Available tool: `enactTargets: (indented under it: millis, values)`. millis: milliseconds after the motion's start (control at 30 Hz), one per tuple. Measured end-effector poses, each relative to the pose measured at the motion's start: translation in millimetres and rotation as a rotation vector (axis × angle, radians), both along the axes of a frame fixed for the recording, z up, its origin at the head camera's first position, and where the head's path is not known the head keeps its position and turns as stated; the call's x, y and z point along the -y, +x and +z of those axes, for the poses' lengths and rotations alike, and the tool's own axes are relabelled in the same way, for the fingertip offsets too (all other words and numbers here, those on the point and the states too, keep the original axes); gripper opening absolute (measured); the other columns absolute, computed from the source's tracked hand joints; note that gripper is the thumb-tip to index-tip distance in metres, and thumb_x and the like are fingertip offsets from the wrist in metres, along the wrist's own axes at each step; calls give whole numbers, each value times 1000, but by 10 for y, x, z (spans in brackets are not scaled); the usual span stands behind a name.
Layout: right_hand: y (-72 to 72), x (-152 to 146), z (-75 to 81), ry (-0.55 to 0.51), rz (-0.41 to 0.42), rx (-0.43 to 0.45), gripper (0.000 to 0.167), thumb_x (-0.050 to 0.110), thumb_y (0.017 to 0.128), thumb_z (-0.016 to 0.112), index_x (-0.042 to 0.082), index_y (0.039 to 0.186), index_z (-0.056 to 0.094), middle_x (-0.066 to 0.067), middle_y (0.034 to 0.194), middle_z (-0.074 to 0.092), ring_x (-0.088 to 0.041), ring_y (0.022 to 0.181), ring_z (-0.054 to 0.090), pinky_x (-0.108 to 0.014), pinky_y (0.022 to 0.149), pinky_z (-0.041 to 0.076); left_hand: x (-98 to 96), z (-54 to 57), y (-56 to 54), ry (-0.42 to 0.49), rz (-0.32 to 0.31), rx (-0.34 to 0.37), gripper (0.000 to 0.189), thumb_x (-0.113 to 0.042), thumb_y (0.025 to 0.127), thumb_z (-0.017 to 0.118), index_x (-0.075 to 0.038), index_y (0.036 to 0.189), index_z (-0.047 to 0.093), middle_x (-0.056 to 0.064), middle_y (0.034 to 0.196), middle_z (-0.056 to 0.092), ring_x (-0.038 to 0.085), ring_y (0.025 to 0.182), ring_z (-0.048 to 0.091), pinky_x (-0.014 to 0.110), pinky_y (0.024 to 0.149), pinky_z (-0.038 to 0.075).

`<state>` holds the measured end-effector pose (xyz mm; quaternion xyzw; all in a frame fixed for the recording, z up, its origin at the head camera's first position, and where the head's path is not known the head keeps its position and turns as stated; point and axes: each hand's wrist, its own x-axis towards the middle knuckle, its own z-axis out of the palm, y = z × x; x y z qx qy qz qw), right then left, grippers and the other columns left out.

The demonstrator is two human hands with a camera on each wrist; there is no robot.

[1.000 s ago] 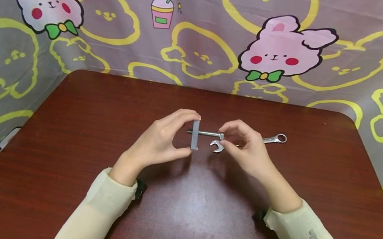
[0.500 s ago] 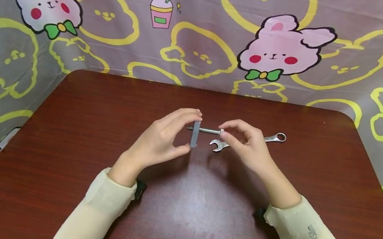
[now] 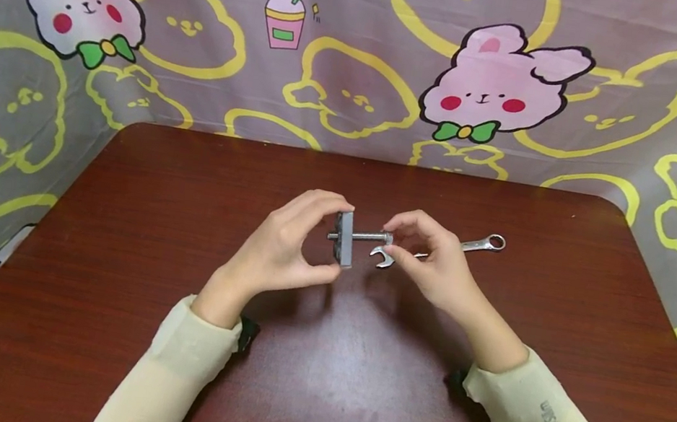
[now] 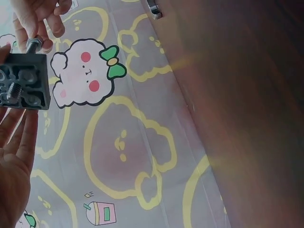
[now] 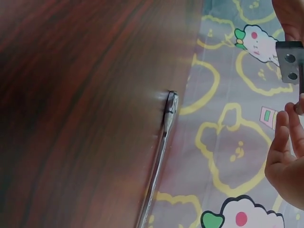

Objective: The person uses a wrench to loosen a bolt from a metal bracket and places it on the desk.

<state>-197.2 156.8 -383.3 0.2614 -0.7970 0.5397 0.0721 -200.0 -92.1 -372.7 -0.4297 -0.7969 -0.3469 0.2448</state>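
Note:
My left hand grips a grey square block by its upper and lower edges, between fingers and thumb. A long metal bolt runs through the block, its threaded end poking out on the left side. In the left wrist view the block shows a recessed face with round holes, and the bolt's tip sticks out of it. My right hand pinches the bolt's hex head at the right end. Part of the block with two holes shows at the edge of the right wrist view.
A combination wrench lies on the dark red-brown table, partly hidden behind my right hand. Its open end sits just below the bolt. A patterned curtain stands behind the table and along both sides.
The block has turned slightly, so its left face now shows in the head view. The bolt slants a little with it. My right hand keeps hold of the bolt head, shifted slightly left.

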Motion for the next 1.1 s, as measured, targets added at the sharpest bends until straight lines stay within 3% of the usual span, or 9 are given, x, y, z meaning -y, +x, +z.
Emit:
enactTargets:
  millis: [167,300,433,667,900,1100]
  values:
    - [20,11,-15,-18,15,-49,25,-8,82,73,3,102,65,-8,99,68,-6,79,65,-21,69,55,-7,4,0,17,-7,37,67,-20,65,87,-2,123,58,8,118,63,17,103,60,29,85,54]
    - [12,-20,-37,-61,49,0,25,-8,84,71,2,106,64,-5,104,66,-7,83,66,-22,69,56,-3,-4,6,7,-3,39,66,-16,66,85,-1,124,57,9,120,63,20,107,61,32,88,54]
    - [-10,-55,-41,-72,23,78,20,-1,91,66,-1,111,65,3,103,66,-6,86,65,-20,72,54,2,0,9,0,2,29,65,-11,67,83,-2,126,56,10,123,63,21,114,60,32,96,52]
    - [-71,-59,-22,-27,-41,194,18,9,99,56,-4,98,69,0,79,68,-9,73,64,-21,66,52,-7,-6,-7,16,-14,15,67,-6,67,82,-2,128,56,11,125,62,20,118,60,30,102,49]
    - [-92,-50,-21,-49,-12,229,18,7,98,57,-6,94,68,2,75,68,-4,70,64,-20,65,51,0,-21,-12,13,-9,19,67,-2,66,80,-2,128,55,11,128,61,20,118,59,30,100,51]
    - [-71,-51,-20,-64,-7,215,15,2,93,63,-6,106,66,7,83,69,-5,76,67,-20,71,55,13,-24,-13,0,-5,31,66,-4,68,80,-2,129,54,11,129,61,20,118,59,31,97,52]
